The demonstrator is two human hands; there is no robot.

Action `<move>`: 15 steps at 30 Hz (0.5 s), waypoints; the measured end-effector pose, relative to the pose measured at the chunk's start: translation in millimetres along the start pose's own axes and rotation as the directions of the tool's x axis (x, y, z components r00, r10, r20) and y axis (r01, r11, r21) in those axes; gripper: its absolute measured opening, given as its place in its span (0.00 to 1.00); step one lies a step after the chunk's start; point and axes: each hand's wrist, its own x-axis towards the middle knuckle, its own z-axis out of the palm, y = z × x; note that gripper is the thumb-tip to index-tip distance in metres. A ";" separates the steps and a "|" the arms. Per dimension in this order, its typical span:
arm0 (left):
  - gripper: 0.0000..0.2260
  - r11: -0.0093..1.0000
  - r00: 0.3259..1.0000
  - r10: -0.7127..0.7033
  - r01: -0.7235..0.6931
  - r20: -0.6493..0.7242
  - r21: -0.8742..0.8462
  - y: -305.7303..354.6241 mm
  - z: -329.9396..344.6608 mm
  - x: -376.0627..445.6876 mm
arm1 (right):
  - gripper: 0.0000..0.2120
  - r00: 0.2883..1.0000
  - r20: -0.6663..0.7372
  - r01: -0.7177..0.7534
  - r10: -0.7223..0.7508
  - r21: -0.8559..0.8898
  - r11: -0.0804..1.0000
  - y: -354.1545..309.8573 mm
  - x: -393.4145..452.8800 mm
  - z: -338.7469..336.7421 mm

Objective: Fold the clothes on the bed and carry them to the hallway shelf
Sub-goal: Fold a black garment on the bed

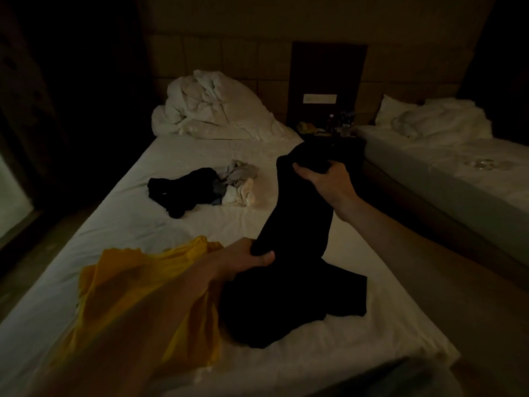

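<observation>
A black garment (294,230) stretches from the bed (120,224) up into the air. My right hand (326,181) grips its raised upper end, fingers curled over the cloth. My left hand (246,259) grips the same garment lower down, near where it pools on the sheet. A yellow garment (137,296) lies spread on the near left of the bed, partly under my left forearm. Farther back lie a crumpled black piece (180,190) and a small heap of grey and white clothes (239,181).
A bunched white duvet (209,107) fills the head of the bed. A dark nightstand (329,130) with bottles and small items stands between this bed and a second bed (446,156) on the right. The room is dim; the left side is dark.
</observation>
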 end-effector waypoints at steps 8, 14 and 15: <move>0.24 0.998 0.968 -0.005 -0.013 -0.251 -0.068 -29.6 -29.8 4.3 | 0.27 0.995 -0.094 -0.037 0.029 -0.084 0.996 16.5 14.1 -22.3; 0.08 0.974 0.912 0.117 -0.027 -0.394 0.227 -36.9 -65.1 -7.0 | 0.26 0.999 -0.033 -0.010 0.000 -0.307 0.952 48.8 18.3 -33.8; 0.09 0.960 0.920 0.139 -0.035 -0.367 0.276 -35.4 -68.1 -7.5 | 0.30 0.999 0.038 -0.004 0.020 -0.373 0.928 53.4 19.3 -29.9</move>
